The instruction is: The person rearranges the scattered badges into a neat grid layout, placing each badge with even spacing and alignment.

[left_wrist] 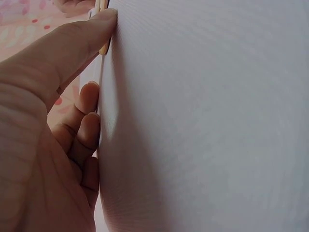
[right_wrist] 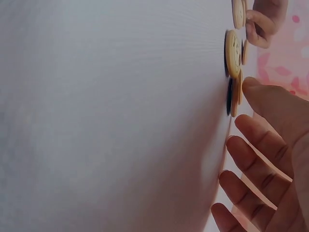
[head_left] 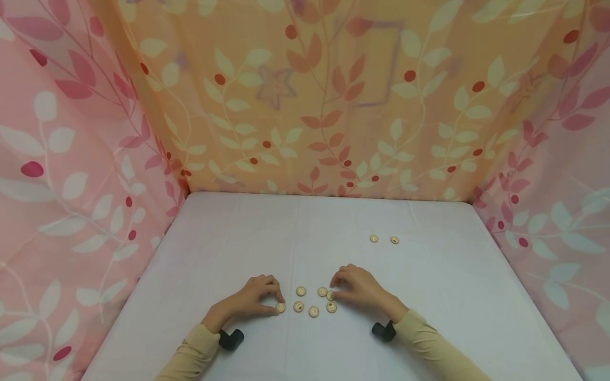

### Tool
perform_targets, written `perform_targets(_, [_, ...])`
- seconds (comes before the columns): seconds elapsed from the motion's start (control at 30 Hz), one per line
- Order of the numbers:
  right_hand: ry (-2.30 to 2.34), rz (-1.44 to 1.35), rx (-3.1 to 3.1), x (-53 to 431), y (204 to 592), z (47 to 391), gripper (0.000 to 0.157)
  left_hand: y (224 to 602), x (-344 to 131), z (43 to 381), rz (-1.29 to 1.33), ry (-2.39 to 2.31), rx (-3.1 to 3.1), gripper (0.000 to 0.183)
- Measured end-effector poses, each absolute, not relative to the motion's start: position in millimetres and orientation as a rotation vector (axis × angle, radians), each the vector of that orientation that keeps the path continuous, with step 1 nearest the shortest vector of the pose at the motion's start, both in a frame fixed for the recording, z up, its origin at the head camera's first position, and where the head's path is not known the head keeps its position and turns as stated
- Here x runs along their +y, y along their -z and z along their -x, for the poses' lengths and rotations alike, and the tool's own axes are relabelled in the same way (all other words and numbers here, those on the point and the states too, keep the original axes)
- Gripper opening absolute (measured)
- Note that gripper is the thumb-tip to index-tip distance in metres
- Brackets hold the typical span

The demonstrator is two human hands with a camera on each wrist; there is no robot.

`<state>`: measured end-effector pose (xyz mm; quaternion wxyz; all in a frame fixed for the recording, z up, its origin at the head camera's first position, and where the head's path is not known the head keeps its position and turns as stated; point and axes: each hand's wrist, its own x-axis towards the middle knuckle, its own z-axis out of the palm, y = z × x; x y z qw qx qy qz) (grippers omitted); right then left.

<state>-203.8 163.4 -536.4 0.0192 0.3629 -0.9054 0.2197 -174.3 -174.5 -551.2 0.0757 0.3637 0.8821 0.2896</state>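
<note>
Small round wooden discs with dark markings lie loosely grouped on the white table. My left hand (head_left: 254, 297) is at the group's left end, with thumb and index finger pinching a wooden disc (head_left: 280, 307) at its edges. In the left wrist view, the thumb (left_wrist: 104, 21) lies against that disc, and the other fingers are bent near the tabletop. On the group's right side, my right hand (head_left: 359, 287) has its fingers loosely bent and apart. Its thumb tip (right_wrist: 252, 87) is right beside a disc (head_left: 330, 296) that overlaps its neighbours in the head view.
Between the hands are several more discs, among them one disc (head_left: 301, 291) and a nearer disc (head_left: 313, 311). Farther back on the right sit two discs, a left one (head_left: 374, 238) and a right one (head_left: 394, 240). Floral curtains (head_left: 324, 106) enclose the white table (head_left: 238, 227).
</note>
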Motion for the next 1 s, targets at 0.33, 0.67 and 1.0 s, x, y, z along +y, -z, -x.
perform_targets(0.33, [-0.609, -1.134, -2.831, 157.3, 535.1, 202.1, 0.018, 550.4, -173.4, 175.3, -1.063, -0.867, 2.629, 0.019])
perform_targets(0.67, [-0.56, -1.179, -2.827, 159.0, 530.8, 198.4, 0.016, 551.4, -174.2, 175.0, -1.066, -0.863, 2.631, 0.019])
perform_targets(1.0, [-0.539, -1.21, -2.823, 161.6, 531.0, 198.6, 0.019, 550.9, -173.7, 174.3, -1.088, -0.874, 2.64, 0.018])
